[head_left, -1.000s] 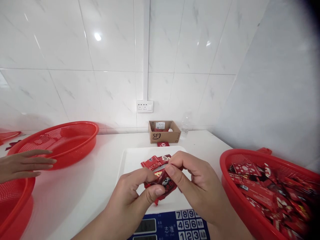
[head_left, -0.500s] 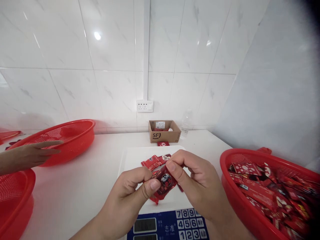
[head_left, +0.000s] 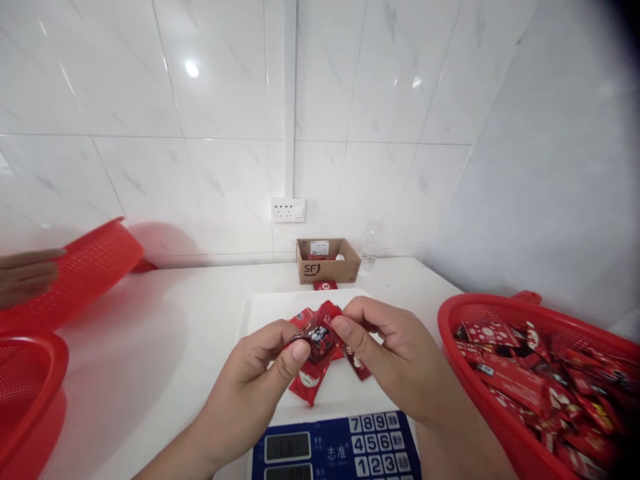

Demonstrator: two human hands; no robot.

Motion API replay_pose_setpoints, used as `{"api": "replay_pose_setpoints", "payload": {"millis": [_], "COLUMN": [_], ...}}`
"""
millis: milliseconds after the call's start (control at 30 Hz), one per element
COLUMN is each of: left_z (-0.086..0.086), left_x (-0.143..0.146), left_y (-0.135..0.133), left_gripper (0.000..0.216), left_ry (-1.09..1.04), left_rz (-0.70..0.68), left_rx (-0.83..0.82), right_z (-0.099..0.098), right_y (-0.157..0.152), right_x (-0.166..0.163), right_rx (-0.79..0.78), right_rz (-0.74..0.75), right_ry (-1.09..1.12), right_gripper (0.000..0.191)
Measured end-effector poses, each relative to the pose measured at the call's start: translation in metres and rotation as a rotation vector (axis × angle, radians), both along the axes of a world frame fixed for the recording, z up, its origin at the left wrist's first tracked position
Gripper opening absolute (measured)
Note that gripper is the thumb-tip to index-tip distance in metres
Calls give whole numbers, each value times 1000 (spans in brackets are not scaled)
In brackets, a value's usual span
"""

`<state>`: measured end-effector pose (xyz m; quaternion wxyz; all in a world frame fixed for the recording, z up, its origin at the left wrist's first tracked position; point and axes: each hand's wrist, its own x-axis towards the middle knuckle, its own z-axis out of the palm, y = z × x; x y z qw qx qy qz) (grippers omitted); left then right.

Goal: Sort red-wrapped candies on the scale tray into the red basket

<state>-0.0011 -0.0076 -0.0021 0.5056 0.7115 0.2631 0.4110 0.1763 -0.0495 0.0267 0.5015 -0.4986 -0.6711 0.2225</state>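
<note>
Between my two hands is a small red snack packet [head_left: 320, 339] with a dark round picture on its front. My left hand [head_left: 263, 377] pinches its left side between thumb and forefinger. Thumb and fingers of my right hand [head_left: 387, 353] are closed on its upper right edge. Under the hands, several more red packets [head_left: 306, 388] lie on the white pan [head_left: 345, 395] of a scale. The scale's blue keypad panel [head_left: 335, 453], with number keys and two displays, faces me.
On the right stands a red basket [head_left: 453, 317] heaped with red packets. Red baskets [head_left: 97, 267] are at the left, with a co-worker's hand [head_left: 27, 277] beside the rear one. A small cardboard box [head_left: 337, 272] and a clear bottle [head_left: 370, 247] stand by the tiled wall.
The packet has turned in my fingers, its top edge now pointing up. At the left, the co-worker's hand and the rear red basket have moved left, and the basket is tilted.
</note>
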Motion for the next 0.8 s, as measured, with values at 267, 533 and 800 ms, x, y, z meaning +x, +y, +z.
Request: {"api": "replay_pose_setpoints", "payload": {"millis": [267, 533, 800], "left_z": [3, -11, -15], "left_x": [-4, 2, 5], "left_y": [16, 17, 17], "left_gripper": [17, 32, 28], "left_ry": [472, 809, 842], "left_rz": [177, -159, -162], "left_rx": [199, 373, 358], "right_z": [2, 1, 1], "right_y": [6, 13, 12], "right_x": [28, 33, 32], "right_rx": [-81, -173, -205], "right_rz": [-259, -378, -319], "right_ry": [-331, -510, -555], "right_gripper": [36, 34, 30]}}
